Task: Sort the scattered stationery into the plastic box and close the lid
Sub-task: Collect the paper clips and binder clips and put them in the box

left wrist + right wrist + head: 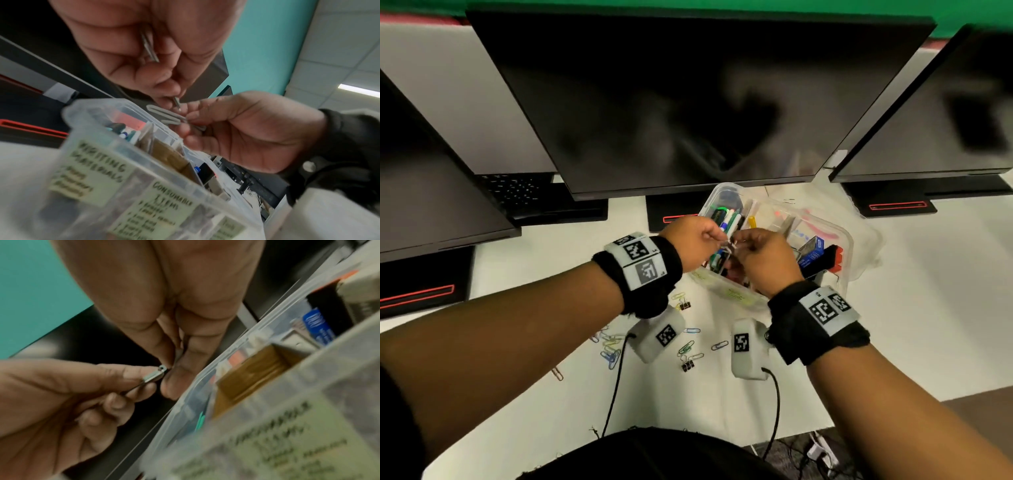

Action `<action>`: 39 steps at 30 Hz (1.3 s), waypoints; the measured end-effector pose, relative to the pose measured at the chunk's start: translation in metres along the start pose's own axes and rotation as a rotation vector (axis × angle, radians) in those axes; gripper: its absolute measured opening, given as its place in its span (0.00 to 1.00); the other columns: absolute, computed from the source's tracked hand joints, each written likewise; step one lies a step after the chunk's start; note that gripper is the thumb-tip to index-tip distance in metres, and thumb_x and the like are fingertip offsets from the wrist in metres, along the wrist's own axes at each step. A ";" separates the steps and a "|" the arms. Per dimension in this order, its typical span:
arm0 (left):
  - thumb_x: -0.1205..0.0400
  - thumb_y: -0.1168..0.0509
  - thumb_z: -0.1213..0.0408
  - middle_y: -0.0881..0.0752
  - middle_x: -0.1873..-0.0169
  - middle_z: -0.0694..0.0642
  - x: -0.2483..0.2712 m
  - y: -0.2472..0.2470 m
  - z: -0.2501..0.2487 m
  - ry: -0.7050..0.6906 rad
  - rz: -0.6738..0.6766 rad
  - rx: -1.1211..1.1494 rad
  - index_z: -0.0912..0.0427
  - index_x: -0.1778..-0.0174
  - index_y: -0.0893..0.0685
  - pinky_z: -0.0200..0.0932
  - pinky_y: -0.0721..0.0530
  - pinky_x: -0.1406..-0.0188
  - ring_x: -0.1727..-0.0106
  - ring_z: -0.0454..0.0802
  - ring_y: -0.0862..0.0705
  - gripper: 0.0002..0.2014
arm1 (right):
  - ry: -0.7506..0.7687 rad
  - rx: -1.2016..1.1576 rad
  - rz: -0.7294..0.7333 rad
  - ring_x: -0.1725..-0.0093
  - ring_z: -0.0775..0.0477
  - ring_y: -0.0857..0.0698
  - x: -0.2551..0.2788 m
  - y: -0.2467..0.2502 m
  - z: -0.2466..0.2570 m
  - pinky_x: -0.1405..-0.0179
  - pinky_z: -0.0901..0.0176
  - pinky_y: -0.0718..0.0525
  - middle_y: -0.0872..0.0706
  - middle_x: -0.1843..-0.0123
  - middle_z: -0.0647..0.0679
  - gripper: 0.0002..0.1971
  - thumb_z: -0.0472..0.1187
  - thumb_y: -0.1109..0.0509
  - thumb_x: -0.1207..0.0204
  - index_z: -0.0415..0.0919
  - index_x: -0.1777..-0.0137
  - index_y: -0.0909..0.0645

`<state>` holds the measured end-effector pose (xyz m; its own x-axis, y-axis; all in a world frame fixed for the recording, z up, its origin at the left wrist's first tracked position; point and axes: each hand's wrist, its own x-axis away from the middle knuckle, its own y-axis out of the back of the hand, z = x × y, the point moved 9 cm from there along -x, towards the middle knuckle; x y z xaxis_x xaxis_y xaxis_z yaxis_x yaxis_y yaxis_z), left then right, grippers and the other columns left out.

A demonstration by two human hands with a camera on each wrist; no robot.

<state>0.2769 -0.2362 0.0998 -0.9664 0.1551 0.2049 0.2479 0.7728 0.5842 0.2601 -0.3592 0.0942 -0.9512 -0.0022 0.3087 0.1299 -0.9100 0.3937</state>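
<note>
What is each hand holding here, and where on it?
Right hand pinches a grey paper clip at one end. Left hand pinches a thin metal piece along its shaft; what it is cannot be told.

Three dark monitors (688,102) stand in a row at the back of the white surface (928,291), each on a black base with a red stripe (897,205). A black keyboard (517,188) lies behind the left one. The wall (722,7) above is green.
</note>
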 end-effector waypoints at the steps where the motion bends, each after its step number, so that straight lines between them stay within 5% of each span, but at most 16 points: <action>1: 0.20 0.37 0.71 0.12 0.50 0.58 -0.010 -0.005 -0.005 0.015 0.002 0.025 0.62 0.44 0.13 0.33 0.23 0.52 0.50 0.52 0.15 0.12 | -0.047 -0.048 -0.041 0.68 0.41 0.15 -0.006 0.013 -0.006 0.60 0.49 0.11 0.17 0.68 0.43 0.11 0.25 0.43 0.20 0.39 0.48 0.22; 4: 0.21 0.38 0.74 0.13 0.41 0.60 -0.038 -0.022 -0.015 0.057 0.043 0.052 0.62 0.39 0.15 0.37 0.19 0.43 0.41 0.56 0.15 0.16 | -0.160 -0.173 -0.138 0.69 0.44 0.16 -0.027 0.044 -0.025 0.60 0.51 0.12 0.18 0.70 0.42 0.10 0.23 0.42 0.21 0.33 0.46 0.23; 7: 0.21 0.36 0.73 0.15 0.39 0.62 -0.064 -0.039 -0.028 0.077 0.121 0.044 0.62 0.34 0.19 0.46 0.18 0.36 0.38 0.57 0.15 0.19 | -0.189 -0.131 -0.200 0.56 0.38 0.11 -0.046 0.065 -0.037 0.45 0.41 0.13 0.13 0.58 0.37 0.14 0.25 0.34 0.27 0.34 0.42 0.21; 11: 0.23 0.34 0.72 0.18 0.34 0.61 -0.081 -0.053 -0.040 0.079 0.176 0.061 0.55 0.27 0.26 0.46 0.15 0.48 0.47 0.56 0.14 0.27 | -0.175 0.056 -0.112 0.45 0.35 0.14 -0.054 0.067 -0.032 0.41 0.38 0.15 0.16 0.39 0.38 0.29 0.35 0.26 0.32 0.41 0.30 0.27; 15: 0.22 0.35 0.74 0.16 0.39 0.60 -0.071 -0.028 -0.030 0.027 0.101 0.062 0.59 0.33 0.20 0.34 0.19 0.58 0.41 0.53 0.16 0.20 | -0.012 0.167 -0.025 0.59 0.39 0.16 -0.043 0.047 0.001 0.53 0.39 0.11 0.18 0.53 0.43 0.09 0.31 0.31 0.26 0.40 0.46 0.20; 18: 0.22 0.37 0.75 0.13 0.52 0.58 -0.049 0.009 0.001 0.046 0.029 0.086 0.63 0.41 0.16 0.20 0.24 0.76 0.59 0.46 0.17 0.15 | 0.182 0.257 0.091 0.66 0.50 0.19 -0.024 -0.001 0.032 0.59 0.61 0.17 0.17 0.61 0.48 0.06 0.30 0.31 0.26 0.43 0.58 0.19; 21: 0.23 0.36 0.74 0.14 0.58 0.55 -0.022 0.046 0.042 0.107 -0.028 0.067 0.63 0.43 0.15 0.26 0.22 0.72 0.64 0.43 0.19 0.13 | 0.297 0.360 0.277 0.62 0.49 0.16 -0.002 -0.065 0.047 0.64 0.66 0.22 0.17 0.61 0.50 0.07 0.34 0.29 0.27 0.48 0.62 0.19; 23: 0.22 0.35 0.72 0.14 0.59 0.53 0.000 0.065 0.073 0.160 -0.043 0.027 0.61 0.44 0.15 0.23 0.21 0.72 0.62 0.42 0.18 0.12 | 0.341 0.500 0.389 0.57 0.49 0.17 0.013 -0.106 0.045 0.62 0.66 0.23 0.16 0.59 0.50 0.03 0.38 0.29 0.27 0.45 0.55 0.16; 29: 0.21 0.32 0.68 0.16 0.39 0.58 0.065 0.086 0.163 0.325 0.060 -0.276 0.60 0.38 0.17 0.30 0.24 0.50 0.38 0.54 0.18 0.15 | 0.238 0.949 0.547 0.36 0.42 0.21 0.025 -0.160 -0.021 0.44 0.62 0.27 0.18 0.37 0.43 0.20 0.45 0.29 0.27 0.40 0.37 0.22; 34: 0.29 0.24 0.56 0.22 0.34 0.59 0.116 0.073 0.234 0.462 0.232 -0.527 0.56 0.32 0.24 0.45 0.23 0.36 0.35 0.57 0.21 0.30 | -0.015 1.158 0.479 0.29 0.36 0.29 0.022 -0.133 -0.086 0.32 0.46 0.26 0.29 0.30 0.40 0.50 0.61 0.20 0.44 0.46 0.25 0.38; 39: 0.39 0.19 0.47 0.24 0.34 0.60 0.148 0.057 0.270 0.558 0.311 -0.575 0.58 0.30 0.33 0.50 0.22 0.38 0.35 0.59 0.21 0.46 | -0.187 1.175 0.418 0.30 0.30 0.28 0.033 -0.114 -0.118 0.34 0.38 0.23 0.34 0.30 0.39 0.69 0.58 0.13 0.57 0.53 0.19 0.53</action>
<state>0.1298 -0.0028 -0.0490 -0.7116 -0.1334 0.6898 0.6374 0.2904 0.7137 0.1808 -0.3045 -0.0423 -0.7356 -0.0542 0.6753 0.6724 0.0636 0.7375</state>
